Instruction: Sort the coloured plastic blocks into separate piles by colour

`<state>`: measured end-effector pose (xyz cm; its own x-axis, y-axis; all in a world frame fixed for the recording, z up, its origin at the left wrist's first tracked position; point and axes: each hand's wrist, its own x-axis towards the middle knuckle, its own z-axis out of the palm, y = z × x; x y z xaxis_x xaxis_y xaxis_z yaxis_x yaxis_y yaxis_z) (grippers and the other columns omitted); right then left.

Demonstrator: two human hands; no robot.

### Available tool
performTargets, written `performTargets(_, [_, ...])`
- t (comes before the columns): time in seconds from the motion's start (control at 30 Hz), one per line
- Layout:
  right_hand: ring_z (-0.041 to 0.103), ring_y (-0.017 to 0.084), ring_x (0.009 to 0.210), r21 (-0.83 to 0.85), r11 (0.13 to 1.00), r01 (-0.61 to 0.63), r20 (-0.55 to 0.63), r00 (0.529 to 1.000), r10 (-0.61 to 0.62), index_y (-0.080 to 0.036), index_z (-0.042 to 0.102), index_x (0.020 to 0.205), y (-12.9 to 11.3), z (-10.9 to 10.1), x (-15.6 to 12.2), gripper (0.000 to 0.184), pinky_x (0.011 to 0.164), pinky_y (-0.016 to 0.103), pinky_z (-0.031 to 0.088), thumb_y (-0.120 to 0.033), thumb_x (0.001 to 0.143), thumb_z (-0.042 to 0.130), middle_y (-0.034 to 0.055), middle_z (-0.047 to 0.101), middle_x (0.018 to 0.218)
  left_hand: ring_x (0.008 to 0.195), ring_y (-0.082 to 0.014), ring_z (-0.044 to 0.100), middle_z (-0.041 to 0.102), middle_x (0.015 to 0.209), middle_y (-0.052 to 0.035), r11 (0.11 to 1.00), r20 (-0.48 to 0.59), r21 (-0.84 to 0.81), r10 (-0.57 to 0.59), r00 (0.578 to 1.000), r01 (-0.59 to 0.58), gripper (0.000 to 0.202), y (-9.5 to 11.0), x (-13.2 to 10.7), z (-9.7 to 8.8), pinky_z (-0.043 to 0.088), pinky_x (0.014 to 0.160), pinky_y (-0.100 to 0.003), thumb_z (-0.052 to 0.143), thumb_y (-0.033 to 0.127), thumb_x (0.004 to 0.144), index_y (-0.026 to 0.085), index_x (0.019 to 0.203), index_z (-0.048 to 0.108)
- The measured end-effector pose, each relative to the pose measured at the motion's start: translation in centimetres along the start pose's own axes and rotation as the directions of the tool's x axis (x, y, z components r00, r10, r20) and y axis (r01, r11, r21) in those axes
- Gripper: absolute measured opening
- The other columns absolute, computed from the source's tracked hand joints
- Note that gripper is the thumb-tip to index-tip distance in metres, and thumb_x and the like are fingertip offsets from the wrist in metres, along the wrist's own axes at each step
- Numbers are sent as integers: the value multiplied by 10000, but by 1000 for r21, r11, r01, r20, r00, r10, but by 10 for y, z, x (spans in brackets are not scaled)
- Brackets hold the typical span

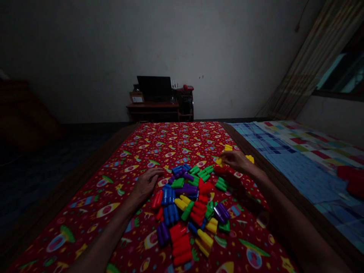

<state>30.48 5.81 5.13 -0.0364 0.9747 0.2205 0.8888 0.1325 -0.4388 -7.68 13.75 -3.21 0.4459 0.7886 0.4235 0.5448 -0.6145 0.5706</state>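
- Cloth (182, 140): red, printed with rockets and planets. It runs from the near edge to the far end of the surface.
- Blocks (187, 201): a loose pile of plastic pieces in red, blue, green, yellow and purple. It lies on the near middle of the cloth, between the two hands.
- Left hand (146, 184): lies palm down on the cloth at the pile's left edge, fingers stretched out loosely. The fingertips point at the blue blocks (169, 195) and are just beside them. It grips nothing.
- Right hand (237, 161): at the far right corner of the pile, fingers curled downward.
- Yellow blocks (228, 148): a few pieces around the right hand, one just beyond it and others at its left and right sides. The dim light hides whether the fingers pinch any of them.
- Quilt (298, 151): a blue and multicoloured check, to the right of the cloth.
- Desk (153, 108): against the far wall, with a dark laptop (155, 88) on top.
- Curtain (313, 60): at far right, beside a window.
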Motion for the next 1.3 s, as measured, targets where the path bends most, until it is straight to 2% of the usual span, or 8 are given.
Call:
performTargets(0.1, [684, 195, 781, 64, 985, -163, -343, 923, 175, -173, 733, 981, 40, 4, 9, 270, 729, 290, 513, -221, 777, 563, 76, 751, 898, 1042, -232, 641, 712, 1075, -91, 1000, 4, -3, 10, 1000, -10, 369, 2, 0, -1, 513, 947, -401, 384, 328, 885, 191, 941, 722])
performTargets(0.2, [691, 221, 840, 129, 960, -249, -474, 835, 280, -144, 720, 1021, 70, 8, 10, 328, 767, 328, 528, -264, 785, 527, 108, 745, 972, 1029, -222, 646, 717, 1065, -81, 1000, -5, -7, 12, 1000, -12, 351, 3, 0, -2, 517, 942, -387, 395, 317, 877, 200, 933, 722])
performTargets(0.47, [679, 246, 950, 11, 960, -278, -296, 917, 269, -116, 690, 1144, 94, 4, -3, 405, 840, 339, 505, -238, 841, 449, 132, 718, 1093, 1034, -219, 644, 720, 1074, -70, 1000, -15, -11, 6, 1000, -6, 330, 7, 0, -4, 509, 957, -388, 412, 305, 877, 211, 929, 724])
performTargets(0.7, [671, 270, 990, -187, 878, -441, -399, 850, 342, -104, 720, 1076, 115, -7, -9, 396, 845, 337, 496, -240, 866, 413, 170, 714, 1078, 1032, -236, 652, 718, 1068, -97, 1000, 2, -4, -6, 1000, 6, 345, 6, 0, -4, 519, 940, -404, 404, 316, 877, 184, 939, 717])
performTargets(0.83, [660, 275, 1018, -258, 855, -451, -282, 881, 379, -97, 704, 1105, 129, -4, -12, 383, 845, 316, 492, -225, 787, 532, 173, 712, 1080, 1031, -232, 652, 720, 1061, -95, 1000, -7, -7, -3, 1000, 3, 340, 4, 1, -3, 516, 943, -401, 406, 310, 874, 186, 939, 716])
performTargets(0.93, [663, 275, 1005, -226, 880, -418, -231, 900, 369, -110, 709, 1089, 132, -1, -11, 401, 833, 305, 500, -218, 717, 606, 157, 722, 1052, 1038, -226, 647, 718, 1069, -86, 1000, -7, -14, 2, 1000, -2, 338, 4, 1, -2, 513, 949, -393, 406, 309, 877, 194, 936, 718])
performTargets(1.13, [656, 278, 1017, -104, 916, -388, -432, 847, 310, -74, 624, 1233, 113, 0, -1, 489, 890, 383, 503, -209, 774, 523, 179, 693, 1121, 1033, -225, 648, 718, 1069, -86, 1000, -3, -15, 19, 1000, -19, 338, 4, 1, -3, 513, 951, -394, 407, 308, 875, 199, 925, 723])
performTargets(1.3, [662, 276, 1004, 18, 973, -231, -396, 892, 219, -94, 578, 1295, 95, 7, 15, 526, 876, 393, 521, -265, 799, 535, 164, 673, 1174, 1024, -221, 652, 720, 1064, -79, 1000, -12, 3, 23, 1000, -23, 340, 2, 0, -2, 522, 933, -391, 400, 309, 881, 209, 933, 721])
